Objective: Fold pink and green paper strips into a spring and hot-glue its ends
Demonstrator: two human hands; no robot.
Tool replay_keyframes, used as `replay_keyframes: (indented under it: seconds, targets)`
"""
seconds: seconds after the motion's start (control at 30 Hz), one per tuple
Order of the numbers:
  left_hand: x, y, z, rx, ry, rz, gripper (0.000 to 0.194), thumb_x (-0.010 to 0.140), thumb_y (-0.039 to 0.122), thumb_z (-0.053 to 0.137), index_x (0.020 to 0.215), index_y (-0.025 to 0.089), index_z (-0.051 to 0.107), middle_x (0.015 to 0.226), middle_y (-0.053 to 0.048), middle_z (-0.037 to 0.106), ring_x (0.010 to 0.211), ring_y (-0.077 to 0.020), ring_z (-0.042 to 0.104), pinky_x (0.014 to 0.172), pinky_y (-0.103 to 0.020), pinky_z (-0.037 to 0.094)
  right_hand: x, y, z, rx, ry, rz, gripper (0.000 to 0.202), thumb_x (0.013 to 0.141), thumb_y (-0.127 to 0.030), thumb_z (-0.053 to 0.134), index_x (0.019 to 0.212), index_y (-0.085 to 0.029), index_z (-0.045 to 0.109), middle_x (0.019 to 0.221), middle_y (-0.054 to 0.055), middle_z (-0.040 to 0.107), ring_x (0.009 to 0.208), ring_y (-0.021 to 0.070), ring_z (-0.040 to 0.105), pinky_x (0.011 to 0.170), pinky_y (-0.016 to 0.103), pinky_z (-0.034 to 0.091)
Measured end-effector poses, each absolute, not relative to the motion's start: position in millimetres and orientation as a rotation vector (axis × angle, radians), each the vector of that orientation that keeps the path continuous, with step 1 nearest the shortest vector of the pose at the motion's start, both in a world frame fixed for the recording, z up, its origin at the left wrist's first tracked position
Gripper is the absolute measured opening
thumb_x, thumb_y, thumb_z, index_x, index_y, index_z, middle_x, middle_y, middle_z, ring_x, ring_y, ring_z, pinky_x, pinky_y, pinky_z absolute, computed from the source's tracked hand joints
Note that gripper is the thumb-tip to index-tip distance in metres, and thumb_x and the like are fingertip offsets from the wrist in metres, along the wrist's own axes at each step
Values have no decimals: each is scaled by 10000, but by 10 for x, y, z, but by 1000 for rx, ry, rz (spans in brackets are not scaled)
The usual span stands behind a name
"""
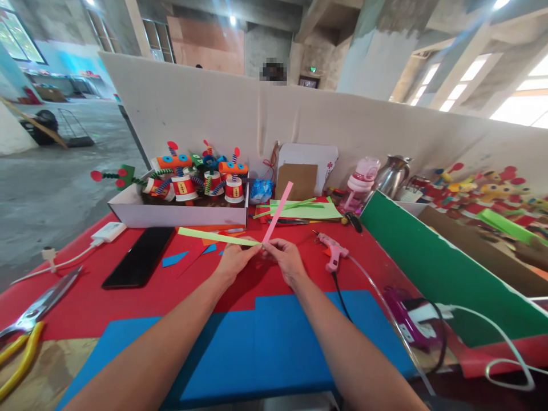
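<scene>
We pinch the green strip [214, 236] and pink strip [278, 212] where ends meet, left grip [233, 262] and right grip [286, 260] closed narrowly; likely light, bendy, easily creased, best held there.

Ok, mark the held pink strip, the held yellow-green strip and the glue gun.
Pink strip [278, 213]: head view, middle of its length.
Yellow-green strip [218, 237]: head view, middle of its length.
Glue gun [337, 250]: head view, on its pink body.

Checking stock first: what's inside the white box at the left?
The white box holds paper-cup figures with coiled limbs, two topped by orange heads. Its front wall and the nearer figures hide most of its floor; anything there is unseen.
</scene>
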State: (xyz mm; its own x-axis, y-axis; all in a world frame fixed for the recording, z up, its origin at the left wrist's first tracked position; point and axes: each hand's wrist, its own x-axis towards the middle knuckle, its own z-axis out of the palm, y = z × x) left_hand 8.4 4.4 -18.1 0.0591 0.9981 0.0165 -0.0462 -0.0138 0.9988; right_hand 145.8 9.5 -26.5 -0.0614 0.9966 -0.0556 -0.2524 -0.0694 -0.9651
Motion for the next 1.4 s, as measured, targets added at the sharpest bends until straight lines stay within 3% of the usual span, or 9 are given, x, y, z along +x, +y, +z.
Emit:
replay_keyframes:
  seconds: [0.13, 0.3, 0.57, 0.8, 1.1, 1.4]
  targets:
    - [77, 33, -152, 1158, 1056, 1198, 186, 618, 343, 701, 596, 176, 622, 584, -9, 632, 569, -147, 571, 552, -252, 444, 1439, 65, -240, -1056, -1128, 1261, 237, 610, -403, 745, 596, -185, 653, 512, -21, 623, 500, 108, 550, 546, 229, 446]
    - [45, 55, -106, 1123, 1086, 1180, 209, 565, 338, 732, 573, 167, 612, 537, -8, 608, 522, -136, 539, 525, -255, 425, 1444, 49, -216, -1020, -1076, 1428, 273, 573, -418, 771, 655, -176, 673, 554, -8, 652, 525, 124, 586, 564, 246, 480]
    - [40, 66, -121, 1189, 1098, 1188, 222, 598, 355, 711, 537, 180, 589, 500, 15, 573, 512, -123, 515, 512, -235, 397, 1437, 39, -221, -1021, -1070, 1461, 278, 546, -395, 795, 632, -166, 663, 535, -9, 649, 493, 117, 593, 550, 250, 501]
    - [71, 74, -114, 1241, 1069, 1210, 275, 616, 400, 727, 747, 162, 682, 741, -42, 693, 703, -173, 615, 698, -283, 472, 1430, 58, -205, -931, -886, 1430, 287, 536, -364, 808, 684, -172, 655, 608, 4, 682, 546, 137, 633, 615, 289, 540]
    - [57, 92, -183, 1225, 1135, 1222, 287, 625, 432, 706, 674, 155, 652, 652, -22, 656, 624, -148, 576, 630, -260, 445, 1401, 42, -197, -974, -893, 1467, 297, 505, -355, 820, 669, -140, 695, 565, 5, 670, 520, 110, 604, 585, 238, 515]
    - [95, 71, -157, 1151, 1070, 1193, 320, 589, 450, 741, 708, 160, 674, 684, -30, 683, 644, -159, 604, 650, -276, 472, 1393, 31, -193, -908, -878, 1458, 224, 546, -340, 798, 627, -166, 684, 559, -5, 669, 523, 128, 609, 605, 267, 514]
